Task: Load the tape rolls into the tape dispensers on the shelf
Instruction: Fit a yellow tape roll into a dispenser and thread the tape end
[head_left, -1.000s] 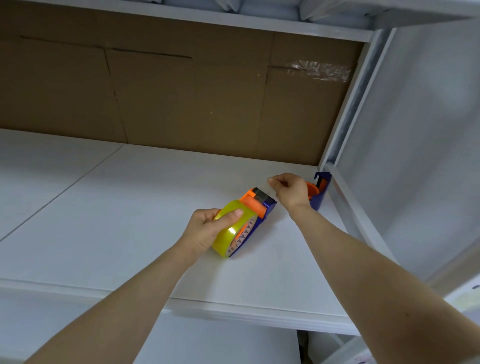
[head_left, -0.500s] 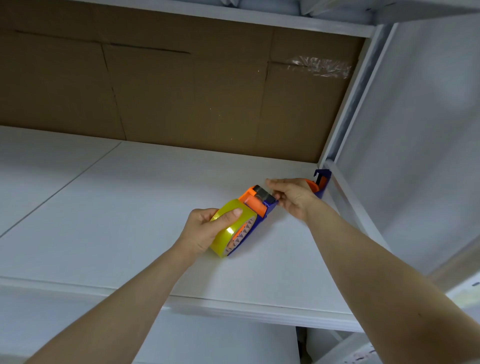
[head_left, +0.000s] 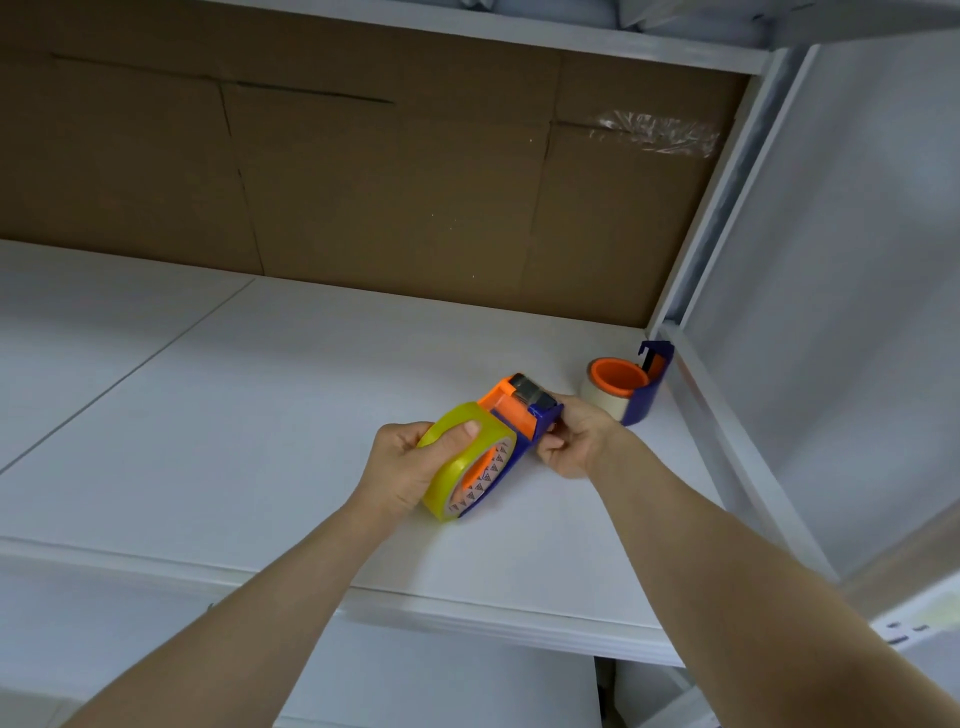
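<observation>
Yellow translucent tape, wound as a wide roll, is gripped by the left hand, whose fingers are curled over the roll's far side while the thumb is laid across its outer band. An orange hub is seen inside the roll's printed core, so the roll is set on the blue and orange plastic tape dispenser, which is tilted against the white shelf board. The dispenser's front end, just below its grey metal cutter, is pinched by the right hand, with its fingers bent round the blue nose. The roll is thus held between the two hands, touching the left one and just apart from the right.

Just beyond the right hand, a second blue dispenser with an orange hub is stood at the shelf's right edge, beside the white metal upright, and a cream tape roll is fitted round its hub. Brown cardboard sheeting is fixed behind the shelf, and a crumpled patch of clear tape is stuck near its top right corner.
</observation>
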